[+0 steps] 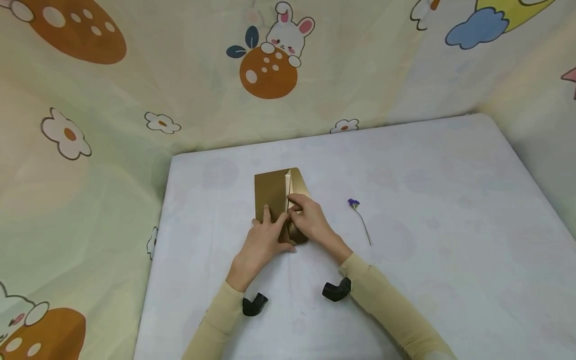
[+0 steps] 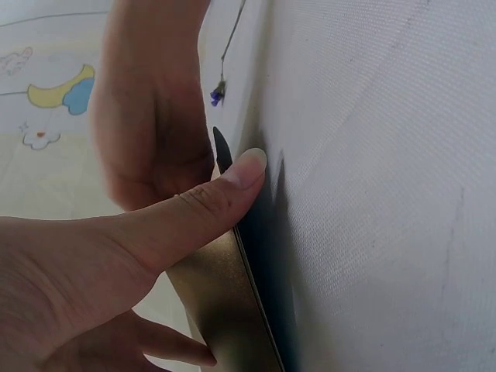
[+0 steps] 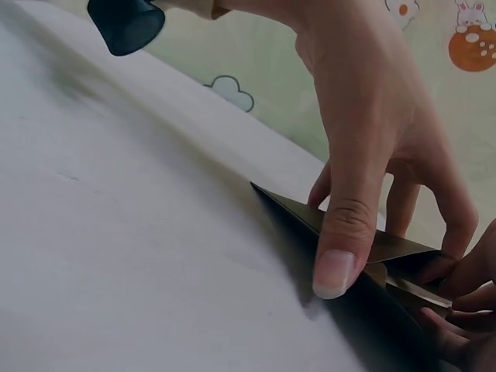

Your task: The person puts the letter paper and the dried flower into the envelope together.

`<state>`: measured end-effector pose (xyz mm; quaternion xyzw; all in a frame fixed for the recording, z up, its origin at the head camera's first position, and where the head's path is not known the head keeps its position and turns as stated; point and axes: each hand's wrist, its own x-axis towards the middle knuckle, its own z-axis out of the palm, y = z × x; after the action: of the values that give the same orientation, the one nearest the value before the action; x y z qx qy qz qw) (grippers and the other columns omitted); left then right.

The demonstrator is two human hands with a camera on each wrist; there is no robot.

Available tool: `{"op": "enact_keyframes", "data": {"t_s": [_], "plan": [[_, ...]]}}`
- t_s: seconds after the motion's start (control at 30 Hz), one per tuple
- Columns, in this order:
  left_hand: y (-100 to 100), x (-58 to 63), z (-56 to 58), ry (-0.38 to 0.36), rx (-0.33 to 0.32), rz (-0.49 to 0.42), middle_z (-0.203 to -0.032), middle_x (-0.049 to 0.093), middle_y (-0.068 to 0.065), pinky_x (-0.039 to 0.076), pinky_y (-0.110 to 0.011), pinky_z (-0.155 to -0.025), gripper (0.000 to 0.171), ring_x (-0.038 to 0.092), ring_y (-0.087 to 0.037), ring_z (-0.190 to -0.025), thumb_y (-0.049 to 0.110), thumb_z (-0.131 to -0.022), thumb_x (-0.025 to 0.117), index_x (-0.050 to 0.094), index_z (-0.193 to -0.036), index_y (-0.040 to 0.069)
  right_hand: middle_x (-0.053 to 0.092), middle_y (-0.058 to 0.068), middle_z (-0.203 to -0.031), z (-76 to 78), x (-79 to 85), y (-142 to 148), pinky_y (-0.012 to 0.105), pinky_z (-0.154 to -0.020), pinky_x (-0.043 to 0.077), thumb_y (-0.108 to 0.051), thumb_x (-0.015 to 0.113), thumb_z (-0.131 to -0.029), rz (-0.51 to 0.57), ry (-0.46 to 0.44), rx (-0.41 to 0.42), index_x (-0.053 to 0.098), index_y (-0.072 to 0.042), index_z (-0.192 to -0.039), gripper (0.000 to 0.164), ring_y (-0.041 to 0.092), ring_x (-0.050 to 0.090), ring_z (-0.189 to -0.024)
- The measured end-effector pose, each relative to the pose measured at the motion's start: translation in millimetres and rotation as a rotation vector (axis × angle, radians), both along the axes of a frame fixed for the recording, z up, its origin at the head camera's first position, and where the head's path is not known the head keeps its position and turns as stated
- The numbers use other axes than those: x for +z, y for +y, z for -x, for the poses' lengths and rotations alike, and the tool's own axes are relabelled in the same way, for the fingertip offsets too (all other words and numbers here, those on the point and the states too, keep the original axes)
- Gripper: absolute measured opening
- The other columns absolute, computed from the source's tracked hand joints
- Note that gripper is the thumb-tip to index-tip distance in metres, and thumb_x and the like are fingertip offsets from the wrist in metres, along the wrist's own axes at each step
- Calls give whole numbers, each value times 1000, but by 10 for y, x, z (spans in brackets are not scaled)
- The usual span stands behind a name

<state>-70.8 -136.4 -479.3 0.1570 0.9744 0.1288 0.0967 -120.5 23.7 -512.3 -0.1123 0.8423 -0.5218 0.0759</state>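
Observation:
A gold envelope (image 1: 270,187) lies on the table with its flap (image 1: 299,183) folded out to the right. A narrow strip of pale paper (image 1: 288,182) shows along its mouth. My left hand (image 1: 261,239) holds the envelope at its near end, fingers spread over the top face and thumb (image 2: 209,203) at the near edge. With its fingertips at the mouth, my right hand (image 1: 315,222) pinches the pale paper's edge; its fingers (image 3: 477,267) also show at the border of the right wrist view. Most of the paper is hidden inside.
A dried purple flower (image 1: 354,204) on a thin stem lies to the right of the envelope. Black curved pieces (image 1: 254,304) sit at both wrists. A white cloth covers the table (image 1: 432,200), and a printed curtain (image 1: 198,75) hangs behind and beside it.

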Motion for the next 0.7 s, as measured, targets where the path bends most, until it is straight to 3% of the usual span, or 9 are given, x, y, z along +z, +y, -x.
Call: {"op": "enact_keyframes", "data": {"t_s": [0.2,0.47,0.7], "plan": [[4,3,-3,4,0,1,-149,37,-47,59,-55,-70,90,59,-70,-95,49,-73,90,49,-147,18,49,20,-154,105,-1,-25,40,-87,59,1,62,-96,1,1,12,55,8,-142,47,32,72,-110],[4,15,-8,3,5,2,-149,37,-47,59,-54,-70,83,58,-70,-96,49,-73,90,52,-140,16,55,18,-150,186,8,-48,40,-90,58,-1,60,-99,4,-31,17,55,3,-144,45,33,69,-115],[6,21,-11,-2,7,4,-149,37,-47,59,-54,-71,85,58,-71,-97,49,-74,90,52,-143,16,55,19,-149,245,-12,-66,44,-97,56,-5,57,-102,35,-78,-8,57,3,-143,42,34,68,-119]]}}
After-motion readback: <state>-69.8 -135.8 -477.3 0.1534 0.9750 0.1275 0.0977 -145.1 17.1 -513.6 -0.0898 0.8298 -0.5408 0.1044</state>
